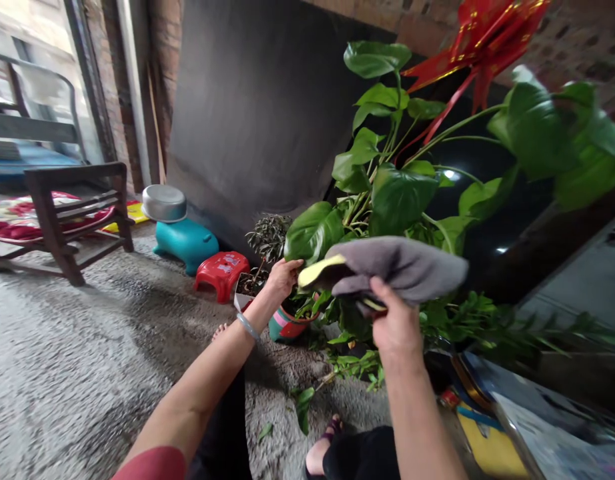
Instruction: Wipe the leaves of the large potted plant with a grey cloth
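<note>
"Two bare arms [202,397] come in from the near edge, I see. What does the right hand [397,325] do?"

"It is clamped on a grey cloth [412,267], which shows a pale yellow part [320,270] at its left end (the colour is rather bright). This cloth is in the middle of the scene, in front of the tall leafy plant [402,197]."

"And the left hand [281,279]?"

"Its fingers are at the near edge of a big green leaf [315,233], just left of the cloth. Whether they are closed together on this leaf, I cannot tell. A grey bracelet [247,327] goes around the left arm."

"Which things stand about?"

"Near the left hand, a painted pot [287,328] stands on the rough floor [112,373]. Farther left are a red stool [221,273] and a teal seat [187,245] (its shape is like an animal), with a metal basin [164,204] beside it. At the far right is a red bow [480,50]."
</note>
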Demonstrator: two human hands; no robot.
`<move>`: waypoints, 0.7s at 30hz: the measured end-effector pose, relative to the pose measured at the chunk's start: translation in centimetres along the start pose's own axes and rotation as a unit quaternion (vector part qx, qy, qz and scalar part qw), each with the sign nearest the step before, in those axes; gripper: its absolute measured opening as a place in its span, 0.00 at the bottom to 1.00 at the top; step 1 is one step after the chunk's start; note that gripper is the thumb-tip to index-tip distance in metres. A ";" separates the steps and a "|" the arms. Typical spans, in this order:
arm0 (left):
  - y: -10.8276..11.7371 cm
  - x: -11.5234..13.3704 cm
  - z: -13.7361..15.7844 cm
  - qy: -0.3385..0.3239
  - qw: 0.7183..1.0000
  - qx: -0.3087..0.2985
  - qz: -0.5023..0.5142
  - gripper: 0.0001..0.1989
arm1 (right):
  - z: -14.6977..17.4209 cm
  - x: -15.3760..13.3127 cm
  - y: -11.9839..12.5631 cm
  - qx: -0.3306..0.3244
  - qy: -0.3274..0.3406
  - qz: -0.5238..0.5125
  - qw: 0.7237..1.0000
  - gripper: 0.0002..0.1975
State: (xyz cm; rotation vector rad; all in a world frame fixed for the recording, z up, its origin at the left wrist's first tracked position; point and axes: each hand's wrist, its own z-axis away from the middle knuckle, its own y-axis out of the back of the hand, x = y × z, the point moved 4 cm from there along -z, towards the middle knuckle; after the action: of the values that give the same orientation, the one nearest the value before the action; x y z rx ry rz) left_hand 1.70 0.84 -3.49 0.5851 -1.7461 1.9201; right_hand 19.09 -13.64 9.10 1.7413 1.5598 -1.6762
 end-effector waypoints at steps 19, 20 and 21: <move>0.1 0.0 0.6 0.029 0.999 0.016 -0.024 0.14 | -0.8 -2.2 3.8 0.048 0.194 0.058 0.978 0.23; -0.2 -0.4 0.8 0.034 0.999 0.016 -0.025 0.14 | -1.7 -2.2 3.6 0.065 0.189 0.044 0.979 0.26; -0.4 -0.7 1.0 0.035 0.999 0.014 -0.026 0.14 | -2.1 -1.5 3.5 0.073 0.148 0.029 0.986 0.28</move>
State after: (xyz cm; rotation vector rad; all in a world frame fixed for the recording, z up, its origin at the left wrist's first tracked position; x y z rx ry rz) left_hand 2.51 -0.16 -3.48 0.5613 -1.6473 1.9091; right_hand 23.43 -14.08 9.34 2.1747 1.5150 -1.5973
